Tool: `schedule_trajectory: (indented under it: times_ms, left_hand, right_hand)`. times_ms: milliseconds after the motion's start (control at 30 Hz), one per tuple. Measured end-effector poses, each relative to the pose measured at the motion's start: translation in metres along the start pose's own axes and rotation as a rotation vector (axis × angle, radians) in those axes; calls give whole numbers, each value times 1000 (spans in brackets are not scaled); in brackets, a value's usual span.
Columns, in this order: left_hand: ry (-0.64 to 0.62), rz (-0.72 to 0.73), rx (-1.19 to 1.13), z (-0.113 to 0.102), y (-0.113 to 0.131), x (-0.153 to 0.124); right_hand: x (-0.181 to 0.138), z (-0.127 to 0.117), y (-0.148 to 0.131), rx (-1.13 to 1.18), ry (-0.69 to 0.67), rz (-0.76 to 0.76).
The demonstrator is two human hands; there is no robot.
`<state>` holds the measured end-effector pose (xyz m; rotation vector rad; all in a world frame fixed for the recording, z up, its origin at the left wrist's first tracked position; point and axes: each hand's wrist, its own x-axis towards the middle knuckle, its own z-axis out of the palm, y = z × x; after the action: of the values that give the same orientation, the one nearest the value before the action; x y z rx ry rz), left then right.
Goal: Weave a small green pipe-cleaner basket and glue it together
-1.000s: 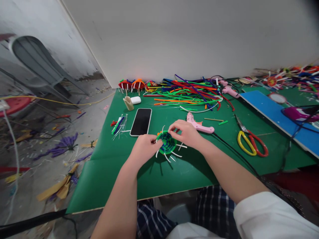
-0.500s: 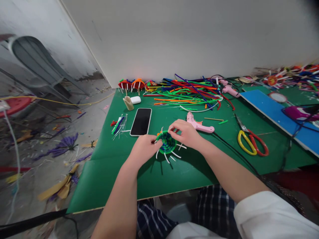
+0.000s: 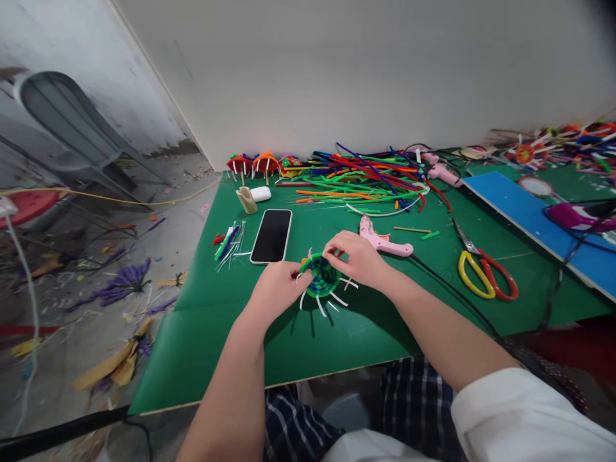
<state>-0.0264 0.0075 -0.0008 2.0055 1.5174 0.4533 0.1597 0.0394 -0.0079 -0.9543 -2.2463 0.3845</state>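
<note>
A small round woven disc (image 3: 321, 277) of green and blue pipe cleaners, with white spokes sticking out, is held just above the green table (image 3: 240, 333). My left hand (image 3: 275, 290) pinches its left edge. My right hand (image 3: 359, 258) pinches its upper right rim, fingers closed on the weave. A pink glue gun (image 3: 382, 239) lies just behind my right hand, and a black phone (image 3: 272, 235) lies face up behind my left hand.
A heap of coloured pipe cleaners (image 3: 366, 179) lies at the back of the table. Yellow and red scissors (image 3: 481, 273) lie to the right, beside a blue board (image 3: 529, 215). Small woven pieces (image 3: 255, 163) stand at the back left. Scraps litter the floor (image 3: 96, 289) on the left.
The woven disc has turned and tilted slightly between my fingers; both hands stay in nearly the same place.
</note>
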Motion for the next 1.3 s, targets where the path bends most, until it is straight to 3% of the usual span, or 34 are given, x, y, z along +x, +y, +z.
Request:
schedule_trajectory:
  times_ms: [133, 367, 600, 1033, 1300]
  left_hand:
    - [11, -10, 18, 0, 1, 0]
    - [56, -22, 34, -1, 1, 1]
    - [66, -15, 29, 0, 0, 1]
    - [72, 38, 27, 3, 2, 1]
    - [5, -9, 48, -1, 1, -4]
  right_hand:
    - [1, 1, 0, 45, 8, 53]
    - [4, -3, -1, 320, 12, 282]
    - [3, 2, 0, 244, 0, 238]
    - [3, 2, -7, 283, 77, 295]
    - [4, 0, -3, 243, 9, 280]
